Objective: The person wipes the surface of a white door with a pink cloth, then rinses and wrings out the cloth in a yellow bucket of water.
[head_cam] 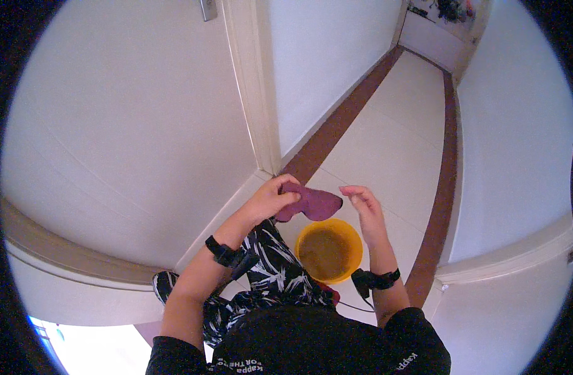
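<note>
My left hand (278, 197) grips a purple cloth (319, 202) by its left end, with the thumb across its top. The cloth looks folded or bunched and has a dark tip on the right. My right hand (367, 206) is held just right of that tip, apart from it, with nothing visible in its bent fingers. Below the cloth, a round yellow bucket (356, 243) stands on the floor between my arms. Its inside looks brownish and murky, and I cannot tell how full it is.
A pale door (141, 103) in a cream frame is on the left. The tiled corridor floor (385, 131) with brown borders runs to the far upper right, between pale walls. Another door (502, 318) stands at lower right. A thin dark cable (354, 307) lies near the bucket.
</note>
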Tool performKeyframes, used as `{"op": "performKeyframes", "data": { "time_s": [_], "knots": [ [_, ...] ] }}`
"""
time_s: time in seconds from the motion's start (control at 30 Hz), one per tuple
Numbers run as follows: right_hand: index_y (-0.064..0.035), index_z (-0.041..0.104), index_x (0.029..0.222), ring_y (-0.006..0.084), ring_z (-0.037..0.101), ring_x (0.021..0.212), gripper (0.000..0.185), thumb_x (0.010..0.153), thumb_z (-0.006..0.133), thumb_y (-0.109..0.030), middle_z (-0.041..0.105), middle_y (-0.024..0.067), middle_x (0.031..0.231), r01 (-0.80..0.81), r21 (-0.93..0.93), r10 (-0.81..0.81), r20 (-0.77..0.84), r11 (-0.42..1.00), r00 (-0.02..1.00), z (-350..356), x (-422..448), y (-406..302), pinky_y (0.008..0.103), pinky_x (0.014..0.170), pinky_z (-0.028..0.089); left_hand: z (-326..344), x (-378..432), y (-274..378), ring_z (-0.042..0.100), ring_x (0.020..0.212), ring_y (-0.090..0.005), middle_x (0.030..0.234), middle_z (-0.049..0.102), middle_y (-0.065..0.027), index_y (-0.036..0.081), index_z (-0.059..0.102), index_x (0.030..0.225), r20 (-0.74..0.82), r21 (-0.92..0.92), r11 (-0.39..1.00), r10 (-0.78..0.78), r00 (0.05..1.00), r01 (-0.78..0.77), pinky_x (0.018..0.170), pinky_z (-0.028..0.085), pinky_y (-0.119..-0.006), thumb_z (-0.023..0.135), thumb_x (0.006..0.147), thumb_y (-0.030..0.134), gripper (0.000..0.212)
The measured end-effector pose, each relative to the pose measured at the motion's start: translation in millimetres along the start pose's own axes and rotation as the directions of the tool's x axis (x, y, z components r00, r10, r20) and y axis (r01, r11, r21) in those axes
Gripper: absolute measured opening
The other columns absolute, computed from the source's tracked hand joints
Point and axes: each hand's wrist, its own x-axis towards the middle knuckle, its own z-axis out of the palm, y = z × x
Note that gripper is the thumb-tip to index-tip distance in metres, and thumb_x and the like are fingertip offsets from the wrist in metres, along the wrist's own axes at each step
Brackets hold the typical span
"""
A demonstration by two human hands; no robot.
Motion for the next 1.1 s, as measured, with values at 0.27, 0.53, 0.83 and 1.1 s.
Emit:
{"op": "performKeyframes", "data": {
  "time_s": [0.27,0.53,0.83,1.1],
  "knots": [
    [0.0017,0.051,0.112,0.014,0.056,0.087,0.04,0.079,0.061,-0.02,0.06,0.0057,0.095,-0.296,-0.325,0.42,0.436,0.898,0.796,64,7,-27,0.0291,0.078,0.046,-14,-22,0,0.056,0.079,-0.013,0.088,0.06,-0.0057,0.003,0.053,0.099,0.179,0.186,0.976,0.082,0.98,-0.115,0.071,0.046,-0.026,0.058,0.082,0.015,0.021],
    [0.0009,0.051,0.112,0.0158,0.059,0.086,0.041,0.077,0.063,-0.018,0.06,0.0072,0.099,-0.679,0.153,0.627,0.284,0.718,0.726,97,34,-51,0.0284,0.077,0.047,-137,-87,-18,0.06,0.075,-0.0152,0.089,0.062,-0.0089,0.007,0.05,0.106,-0.173,-0.326,0.924,-0.267,0.948,0.201,0.065,0.051,-0.029,0.05,0.089,0.022,0.022],
    [-0.0009,0.049,0.117,0.0162,0.058,0.089,0.044,0.08,0.061,-0.022,0.06,0.0067,0.103,-0.85,0.045,0.784,0.364,0.524,0.502,157,96,-37,0.0288,0.081,0.046,-233,-105,-60,0.058,0.077,-0.0132,0.092,0.061,-0.0073,0.008,0.05,0.105,-0.108,-0.441,0.827,-0.433,0.895,0.348,0.068,0.048,-0.026,0.047,0.09,0.022,0.021],
    [-0.0015,0.051,0.114,0.015,0.059,0.089,0.039,0.08,0.061,-0.017,0.061,0.0061,0.102,-0.88,0.219,0.81,0.346,0.422,0.474,194,145,-63,0.0279,0.081,0.046,-266,-86,-20,0.058,0.084,-0.0138,0.097,0.06,-0.0068,0.008,0.049,0.108,0.144,-0.412,0.768,-0.476,0.867,0.49,0.071,0.047,-0.027,0.048,0.091,0.024,0.024]
  ]
}}
